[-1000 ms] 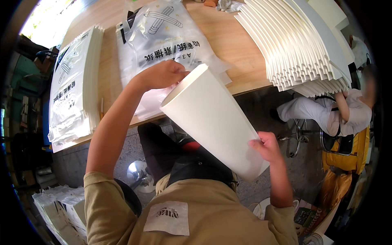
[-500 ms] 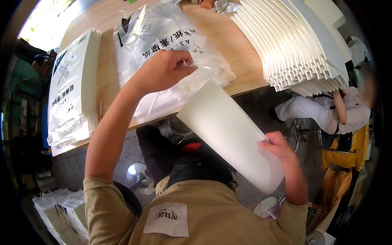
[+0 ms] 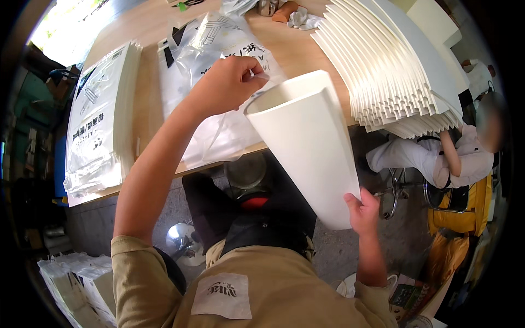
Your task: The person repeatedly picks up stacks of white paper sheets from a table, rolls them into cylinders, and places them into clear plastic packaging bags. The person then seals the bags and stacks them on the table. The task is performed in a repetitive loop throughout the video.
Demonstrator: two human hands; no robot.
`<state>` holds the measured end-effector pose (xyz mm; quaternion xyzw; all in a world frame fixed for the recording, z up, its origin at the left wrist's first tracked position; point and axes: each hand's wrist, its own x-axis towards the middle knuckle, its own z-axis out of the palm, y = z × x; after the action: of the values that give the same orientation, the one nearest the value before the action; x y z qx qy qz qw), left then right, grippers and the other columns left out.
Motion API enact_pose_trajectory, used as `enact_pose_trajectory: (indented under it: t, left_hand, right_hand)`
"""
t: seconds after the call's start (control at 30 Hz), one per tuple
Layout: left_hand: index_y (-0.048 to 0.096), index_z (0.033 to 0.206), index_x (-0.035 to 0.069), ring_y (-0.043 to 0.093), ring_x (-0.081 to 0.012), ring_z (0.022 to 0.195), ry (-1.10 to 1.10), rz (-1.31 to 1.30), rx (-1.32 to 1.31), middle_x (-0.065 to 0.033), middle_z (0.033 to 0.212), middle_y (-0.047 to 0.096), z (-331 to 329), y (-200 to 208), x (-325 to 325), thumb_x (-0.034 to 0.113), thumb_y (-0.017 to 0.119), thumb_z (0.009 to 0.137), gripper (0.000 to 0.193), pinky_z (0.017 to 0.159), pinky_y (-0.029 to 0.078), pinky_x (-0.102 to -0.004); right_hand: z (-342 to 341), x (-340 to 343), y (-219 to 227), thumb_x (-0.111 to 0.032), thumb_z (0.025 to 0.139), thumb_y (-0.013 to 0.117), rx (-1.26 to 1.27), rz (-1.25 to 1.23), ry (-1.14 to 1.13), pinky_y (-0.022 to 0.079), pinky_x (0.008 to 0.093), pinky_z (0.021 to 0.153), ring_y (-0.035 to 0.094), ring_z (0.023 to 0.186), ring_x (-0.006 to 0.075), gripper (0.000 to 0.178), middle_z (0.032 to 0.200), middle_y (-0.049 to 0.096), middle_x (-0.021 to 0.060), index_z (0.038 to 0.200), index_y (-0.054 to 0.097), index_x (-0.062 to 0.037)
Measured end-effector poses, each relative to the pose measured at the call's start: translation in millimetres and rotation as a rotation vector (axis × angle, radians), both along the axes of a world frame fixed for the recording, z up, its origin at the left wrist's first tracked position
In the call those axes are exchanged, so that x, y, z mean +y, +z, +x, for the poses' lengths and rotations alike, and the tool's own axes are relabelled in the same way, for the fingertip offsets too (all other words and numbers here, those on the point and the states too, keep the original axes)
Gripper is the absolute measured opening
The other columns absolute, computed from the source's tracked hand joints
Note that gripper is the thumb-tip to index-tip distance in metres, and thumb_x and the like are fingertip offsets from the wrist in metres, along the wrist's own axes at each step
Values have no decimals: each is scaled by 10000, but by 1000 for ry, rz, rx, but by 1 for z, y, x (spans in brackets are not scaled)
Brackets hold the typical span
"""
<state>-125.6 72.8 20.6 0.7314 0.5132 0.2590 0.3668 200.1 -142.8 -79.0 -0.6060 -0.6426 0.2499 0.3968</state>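
Note:
My left hand [image 3: 234, 82] is closed in a pinch on the edge of a clear plastic bag [image 3: 210, 143] with dark print, which lies on the table in front of me. My right hand [image 3: 363, 212] grips the near end of a thin stack of white paper [image 3: 313, 145], thumb on top. The paper is bowed into a trough, and its far end stands raised just right of my left hand, over the bag's right side. From this angle I cannot tell whether the paper touches the bag.
Filled printed paper packs [image 3: 98, 117] are piled at the table's left. A fanned stack of white paper [image 3: 377, 71] lies on the right, overhanging the edge. A crumpled white cloth [image 3: 303, 19] sits at the back. Another person [image 3: 437, 156] sits beyond the right side.
The paper's far end has swung up and right and curled more, over the bag. My right hand has shifted slightly left and down. My left hand rose slightly, still pinching the bag's edge.

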Motion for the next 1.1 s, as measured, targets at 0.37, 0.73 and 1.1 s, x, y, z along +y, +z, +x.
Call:
enact_pose_trajectory:
  t: [0.37, 0.73, 1.1]
  left_hand:
    - [631, 888, 40, 629, -378, 602, 77, 642, 268, -176, 651, 639, 55, 4, -23, 127, 607, 852, 98, 614, 516, -469]
    - [532, 870, -5, 644, -285, 545, -271, 707, 366, -118, 697, 590, 117, -10, -97, 76, 654, 718, 211, 479, 527, -359]
    - [542, 815, 18, 605, -210, 557, -255, 863, 203, -88, 709, 532, 147, -15, -137, 45, 613, 717, 124, 461, 496, -318]
  right_hand:
    - [-37, -18, 4, -188, 859, 729, -506, 203, -115, 479, 378, 485, 639, 539, 298, 205, 651, 652, 128, 959, 689, -13]
    - [-76, 48, 27, -270, 934, 624, -708, 117, -130, 499, 403, 492, 669, 577, 304, 216, 657, 658, 82, 862, 610, -67]
    - [-135, 122, 52, -248, 881, 693, -731, 186, -335, 518, 431, 728, 672, 839, 337, 207, 858, 692, 126, 1009, 672, -86]
